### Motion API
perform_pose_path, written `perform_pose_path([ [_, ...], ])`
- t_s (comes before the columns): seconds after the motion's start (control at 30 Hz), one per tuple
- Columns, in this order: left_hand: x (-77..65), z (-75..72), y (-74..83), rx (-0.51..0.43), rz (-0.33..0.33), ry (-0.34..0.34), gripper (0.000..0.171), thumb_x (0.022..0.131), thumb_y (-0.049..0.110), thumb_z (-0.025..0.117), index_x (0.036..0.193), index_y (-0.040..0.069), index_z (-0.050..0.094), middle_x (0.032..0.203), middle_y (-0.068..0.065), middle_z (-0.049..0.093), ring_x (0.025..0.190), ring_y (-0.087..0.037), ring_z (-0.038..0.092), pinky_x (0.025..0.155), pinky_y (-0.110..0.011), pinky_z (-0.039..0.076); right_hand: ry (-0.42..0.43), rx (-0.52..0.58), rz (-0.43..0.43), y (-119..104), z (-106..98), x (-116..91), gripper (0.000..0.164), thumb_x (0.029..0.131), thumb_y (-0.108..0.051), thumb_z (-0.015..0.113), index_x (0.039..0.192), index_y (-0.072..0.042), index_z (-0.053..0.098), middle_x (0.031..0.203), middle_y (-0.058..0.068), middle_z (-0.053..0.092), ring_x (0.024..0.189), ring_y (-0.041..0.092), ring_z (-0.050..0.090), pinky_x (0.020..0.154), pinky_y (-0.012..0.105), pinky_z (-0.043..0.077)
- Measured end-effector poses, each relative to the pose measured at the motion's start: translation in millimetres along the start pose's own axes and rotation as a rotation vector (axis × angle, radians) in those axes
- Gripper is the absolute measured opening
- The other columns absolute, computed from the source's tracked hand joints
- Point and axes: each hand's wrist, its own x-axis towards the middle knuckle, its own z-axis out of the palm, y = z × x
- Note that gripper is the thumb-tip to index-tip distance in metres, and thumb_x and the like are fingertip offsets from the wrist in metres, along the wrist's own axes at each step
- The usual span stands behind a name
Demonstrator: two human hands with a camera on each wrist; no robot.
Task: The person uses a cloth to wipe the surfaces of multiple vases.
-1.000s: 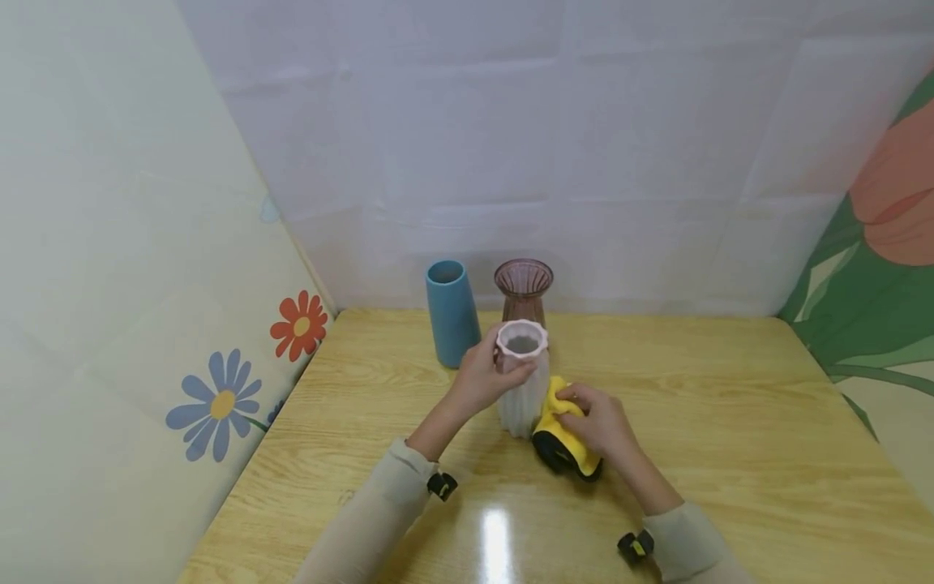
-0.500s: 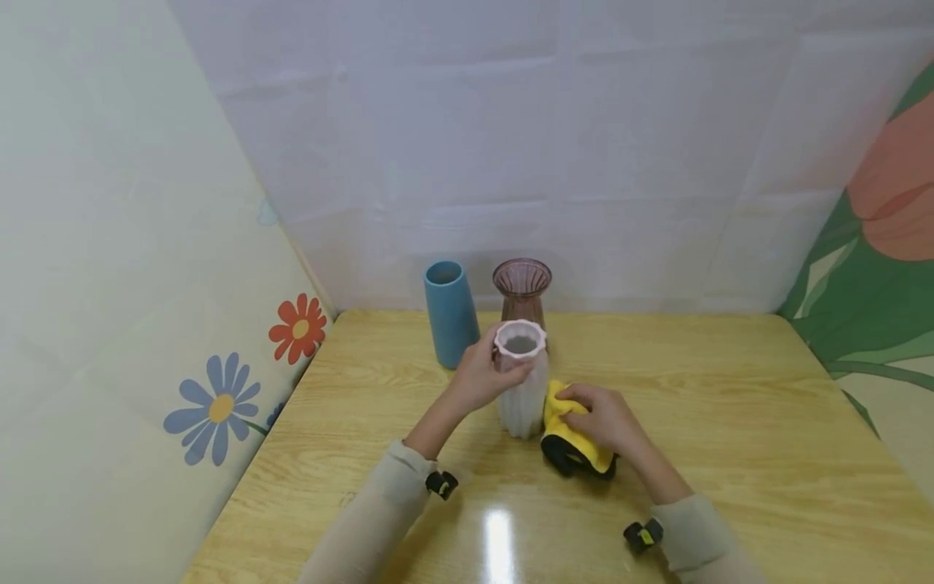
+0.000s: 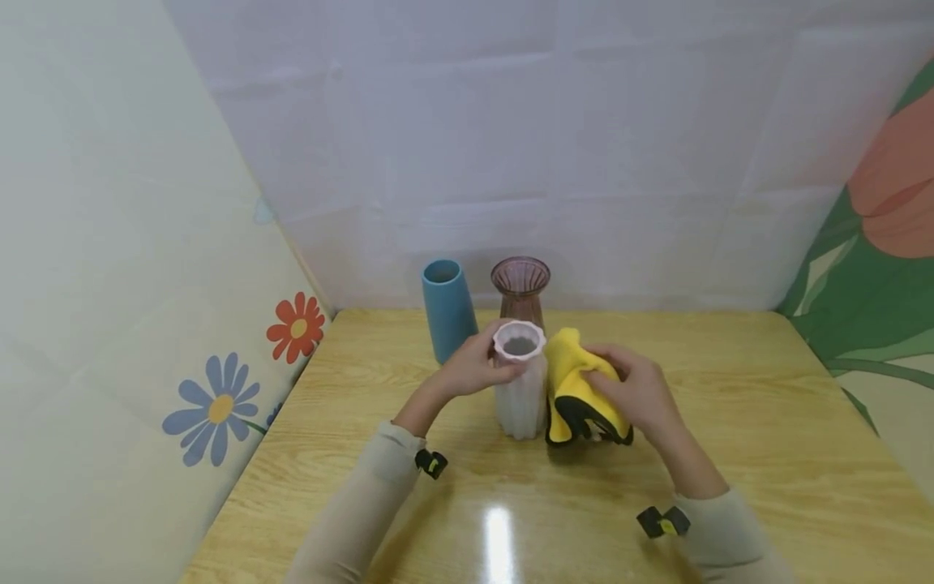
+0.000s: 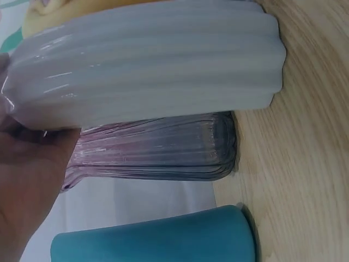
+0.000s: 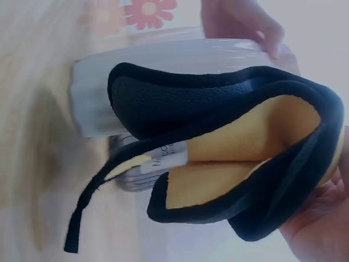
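A white ribbed vase [image 3: 521, 405] with a scalloped rim stands upright near the middle of the table. My left hand [image 3: 467, 369] grips it just below the rim, thumb on the near side. Against its right side is a yellow cleaning cloth [image 3: 572, 369] with black edging, bunched up in my right hand [image 3: 638, 393], which pinches it between thumb and fingers. From the right wrist, the cloth [image 5: 218, 158] hangs in loose folds with a white label inside, overlapping the vase [image 5: 98, 93]. The left wrist view shows the vase's glossy side [image 4: 152, 65].
Behind the white vase stands a purple glass vase [image 3: 520, 304] with a flared mouth. A blue tapered vase [image 3: 448, 312] is to its left, close to my left hand. The wooden table [image 3: 744, 422] ends at a white backdrop [image 3: 657, 243].
My right hand has moved up and to the right, raising the cloth from low beside the vase to higher along its right side. My left hand keeps its grip on the vase.
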Motion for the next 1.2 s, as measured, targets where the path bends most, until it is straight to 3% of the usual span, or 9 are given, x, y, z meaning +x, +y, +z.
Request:
perform_pose_path([
  [0.17, 3.0, -4.9, -1.5, -0.098, 0.034, -0.074, 0.066, 0.09, 0.011, 0.073, 0.148, 0.008, 0.042, 0.134, -0.013, 0.059, 0.118, -0.024, 0.058, 0.098, -0.04, 0.052, 0.076, 0.059, -0.042, -11, 2, 3, 0.039, 0.094, -0.025, 0.074, 0.13, -0.012, 0.069, 0.118, 0.016, 0.072, 0.079, 0.02, 0.067, 0.063, 0.029, 0.059],
  [0.27, 2.3, -5.5, -3.3, -0.146, 0.017, -0.072, 0.076, 0.089, 0.012, 0.075, 0.154, 0.012, 0.035, 0.143, -0.011, 0.053, 0.129, -0.024, 0.053, 0.109, -0.047, 0.045, 0.124, 0.129, -0.067, -17, 7, 5, 0.039, 0.092, -0.022, 0.076, 0.129, -0.011, 0.069, 0.119, 0.016, 0.071, 0.08, 0.017, 0.068, 0.064, 0.029, 0.06],
  [0.43, -6.0, 0.0, -0.2, -0.158, -0.036, 0.021, 0.093, 0.086, 0.023, 0.081, 0.16, 0.015, 0.025, 0.155, -0.008, 0.041, 0.141, -0.025, 0.043, 0.119, -0.051, 0.031, 0.132, 0.225, -0.098, -22, 17, 9, 0.04, 0.092, -0.016, 0.076, 0.129, -0.007, 0.068, 0.12, 0.017, 0.07, 0.082, 0.014, 0.068, 0.067, 0.028, 0.06],
  [0.53, -11.1, 7.4, 2.3, -0.149, -0.06, 0.107, 0.092, 0.085, 0.026, 0.083, 0.157, 0.01, 0.029, 0.152, -0.01, 0.045, 0.141, -0.026, 0.043, 0.118, -0.051, 0.032, 0.118, 0.239, -0.088, -23, 22, 11, 0.039, 0.092, -0.017, 0.076, 0.129, -0.007, 0.068, 0.12, 0.018, 0.07, 0.082, 0.013, 0.068, 0.067, 0.027, 0.06],
  [0.67, -14.9, 17.1, 6.0, -0.125, -0.089, 0.213, 0.084, 0.084, 0.025, 0.084, 0.152, 0.007, 0.038, 0.144, -0.01, 0.053, 0.136, -0.028, 0.049, 0.114, -0.052, 0.039, 0.103, 0.24, -0.071, -24, 27, 11, 0.04, 0.092, -0.018, 0.076, 0.13, -0.008, 0.068, 0.122, 0.017, 0.07, 0.082, 0.014, 0.067, 0.067, 0.026, 0.059],
  [0.77, -15.1, 21.8, 7.9, -0.089, -0.096, 0.249, 0.076, 0.084, 0.025, 0.085, 0.147, 0.008, 0.046, 0.137, -0.008, 0.059, 0.131, -0.027, 0.054, 0.111, -0.053, 0.042, 0.098, 0.23, -0.064, -23, 30, 11, 0.041, 0.092, -0.02, 0.076, 0.131, -0.009, 0.067, 0.123, 0.016, 0.07, 0.083, 0.015, 0.067, 0.068, 0.026, 0.059],
  [1.0, -15.6, 25.9, 8.7, -0.045, -0.109, 0.282, 0.067, 0.085, 0.029, 0.083, 0.142, 0.013, 0.052, 0.131, -0.004, 0.064, 0.125, -0.023, 0.057, 0.109, -0.054, 0.043, 0.08, 0.132, -0.085, -20, 34, 14, 0.04, 0.092, -0.021, 0.076, 0.13, -0.009, 0.068, 0.116, 0.018, 0.072, 0.08, 0.02, 0.067, 0.064, 0.027, 0.059],
  [1.2, -17.6, 26.3, 10.9, -0.049, -0.149, 0.261, 0.069, 0.086, 0.035, 0.081, 0.145, 0.015, 0.05, 0.134, -0.002, 0.063, 0.129, -0.024, 0.056, 0.111, -0.055, 0.041, 0.068, 0.06, -0.072, -17, 35, 14, 0.038, 0.093, -0.019, 0.074, 0.128, -0.007, 0.069, 0.116, 0.018, 0.072, 0.083, 0.025, 0.068, 0.064, 0.025, 0.058],
])
